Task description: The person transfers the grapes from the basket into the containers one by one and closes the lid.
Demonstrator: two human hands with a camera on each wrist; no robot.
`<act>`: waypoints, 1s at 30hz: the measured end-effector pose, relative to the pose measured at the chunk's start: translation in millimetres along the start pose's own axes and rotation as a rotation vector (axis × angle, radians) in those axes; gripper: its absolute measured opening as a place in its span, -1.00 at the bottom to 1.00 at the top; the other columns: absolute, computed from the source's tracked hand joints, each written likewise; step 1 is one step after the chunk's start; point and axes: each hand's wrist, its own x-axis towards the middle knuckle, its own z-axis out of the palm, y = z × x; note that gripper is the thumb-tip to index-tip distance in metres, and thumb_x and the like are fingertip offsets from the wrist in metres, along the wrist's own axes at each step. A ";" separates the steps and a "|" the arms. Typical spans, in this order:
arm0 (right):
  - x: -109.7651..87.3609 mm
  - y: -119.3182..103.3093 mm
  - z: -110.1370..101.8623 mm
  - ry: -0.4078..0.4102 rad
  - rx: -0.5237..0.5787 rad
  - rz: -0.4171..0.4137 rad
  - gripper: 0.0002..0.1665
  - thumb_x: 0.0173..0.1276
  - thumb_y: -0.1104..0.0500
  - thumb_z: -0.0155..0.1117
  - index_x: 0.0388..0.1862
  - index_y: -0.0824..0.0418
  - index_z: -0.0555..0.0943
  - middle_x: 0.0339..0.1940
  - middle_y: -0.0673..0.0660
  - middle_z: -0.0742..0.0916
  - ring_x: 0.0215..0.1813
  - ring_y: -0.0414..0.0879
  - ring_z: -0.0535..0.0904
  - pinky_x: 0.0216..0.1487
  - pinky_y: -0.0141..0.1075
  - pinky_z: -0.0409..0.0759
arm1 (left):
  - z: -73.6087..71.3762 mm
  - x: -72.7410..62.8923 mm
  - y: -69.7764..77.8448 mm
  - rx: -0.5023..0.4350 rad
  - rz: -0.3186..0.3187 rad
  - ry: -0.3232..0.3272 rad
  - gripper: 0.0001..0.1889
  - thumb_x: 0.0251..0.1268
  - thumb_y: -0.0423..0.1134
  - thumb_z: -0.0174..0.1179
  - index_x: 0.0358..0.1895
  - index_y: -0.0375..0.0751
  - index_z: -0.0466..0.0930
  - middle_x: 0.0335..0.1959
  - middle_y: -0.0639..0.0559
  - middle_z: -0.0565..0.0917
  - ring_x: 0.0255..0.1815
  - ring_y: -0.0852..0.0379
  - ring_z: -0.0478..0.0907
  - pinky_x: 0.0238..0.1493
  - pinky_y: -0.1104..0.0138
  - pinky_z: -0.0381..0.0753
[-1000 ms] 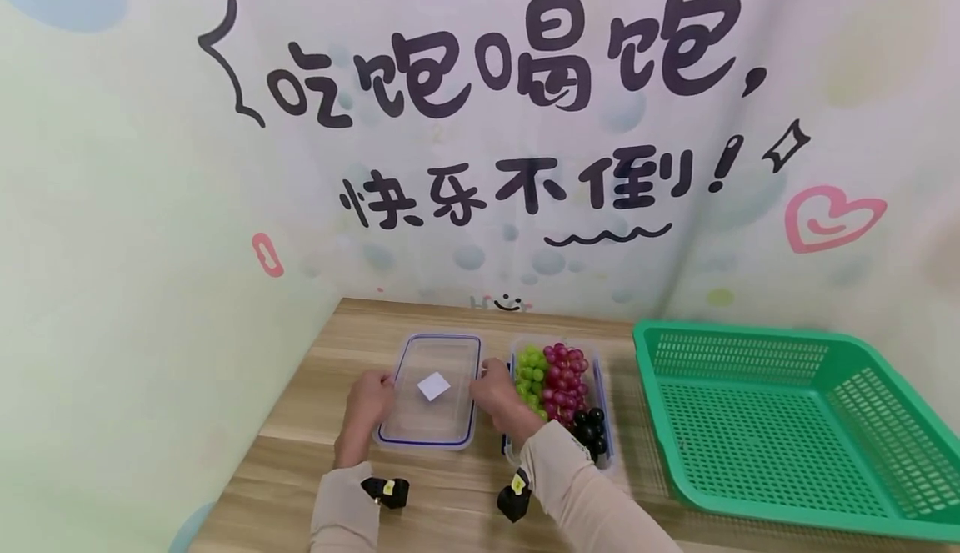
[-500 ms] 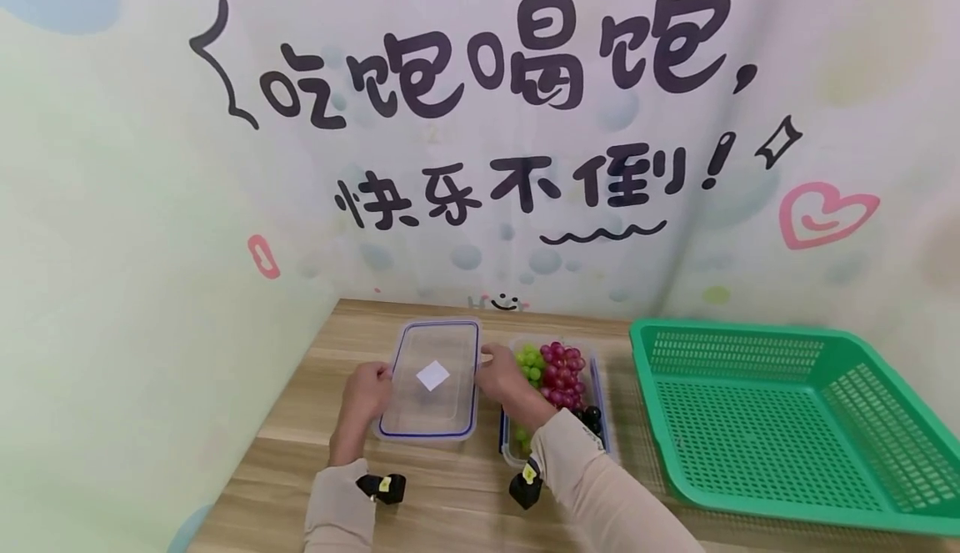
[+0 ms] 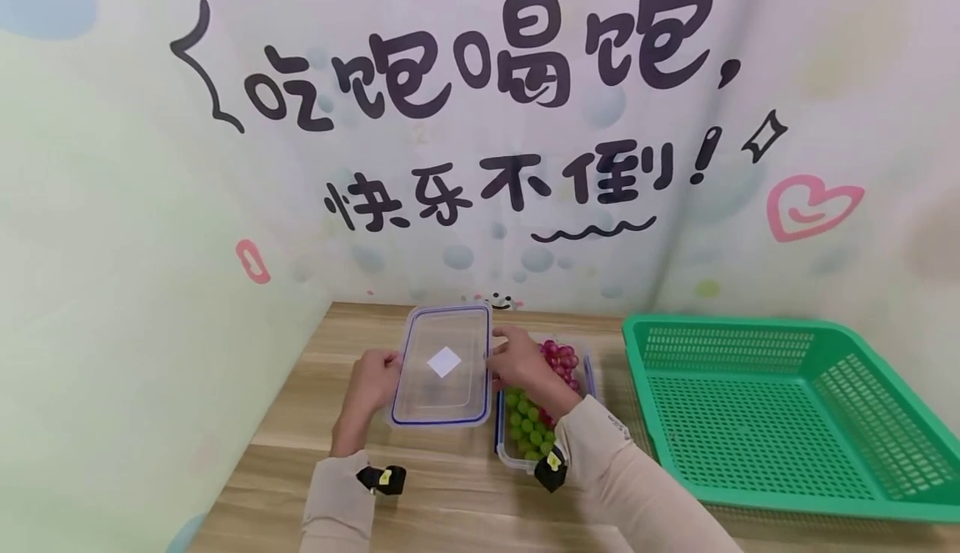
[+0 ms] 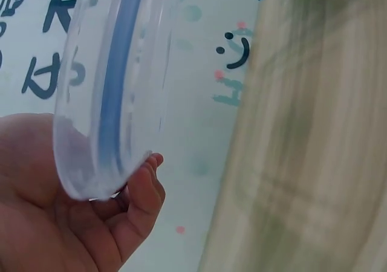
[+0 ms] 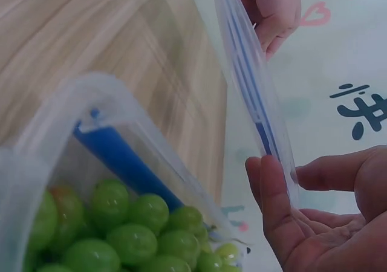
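Between my two hands is a clear plastic lid [image 3: 442, 394] with a blue seal line and a small white square label, raised off the table. My left hand [image 3: 372, 388] pinches its left edge, fingers curled under the rim in the left wrist view. On the opposite edge, my right hand [image 3: 522, 363] grips with thumb on one face and fingers on the other. Under the right forearm stands a clear container [image 3: 517, 459] with blue side clips. It holds green grapes [image 3: 528, 426] and red grapes [image 3: 561, 361]; the hand and sleeve cover part of them.
A large green plastic basket [image 3: 637, 394] stands to the right on the wooden table [image 3: 442, 486]. Behind the table rises a wall [image 3: 420, 269] printed with black lettering. Black wrist cameras [image 3: 551, 471] hang at both cuffs.
Both hands have raised the lid from the table and carried it slightly right, toward the container. The right forearm now covers the black grapes, and more green grapes show.
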 end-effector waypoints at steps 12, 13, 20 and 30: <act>0.8 -1.2 -44.2 -0.010 0.041 -0.037 -0.31 0.42 0.37 0.16 0.50 0.23 0.27 0.08 0.36 0.64 -0.18 0.07 0.72 -0.10 0.03 0.74 | 3.3 10.9 33.4 -0.081 0.050 -0.096 -0.72 0.45 -0.35 0.03 -0.47 -0.32 0.58 -0.61 0.04 0.46 -0.54 0.14 0.42 -0.55 0.40 0.35; 0.7 -0.6 -48.2 -0.013 0.044 -0.041 -0.32 0.42 0.37 0.16 0.50 0.22 0.27 0.08 0.36 0.64 -0.18 0.06 0.72 -0.11 0.02 0.74 | 3.9 11.6 35.8 -0.089 0.048 -0.101 -0.73 0.46 -0.35 0.03 -0.44 -0.32 0.60 -0.60 0.04 0.48 -0.54 0.15 0.43 -0.56 0.40 0.37; -1.7 3.8 -71.3 -0.018 0.075 -0.072 -0.31 0.42 0.39 0.15 0.51 0.21 0.27 0.08 0.38 0.66 -0.17 0.04 0.72 -0.16 -0.06 0.76 | 8.6 15.9 50.2 -0.163 0.064 -0.113 -0.78 0.45 -0.36 0.06 -0.18 -0.40 0.69 -0.47 -0.08 0.64 -0.55 0.16 0.53 -0.54 0.40 0.52; -4.0 3.1 -96.9 0.060 0.081 -0.063 -0.29 0.44 0.35 0.18 0.53 0.12 0.27 0.15 0.36 0.65 -0.12 0.03 0.71 -0.10 -0.02 0.74 | 19.9 19.1 75.9 -0.255 0.100 -0.073 -0.75 0.45 -0.37 0.10 0.02 -0.48 0.63 -0.26 -0.23 0.68 -0.38 0.04 0.62 -0.36 0.25 0.72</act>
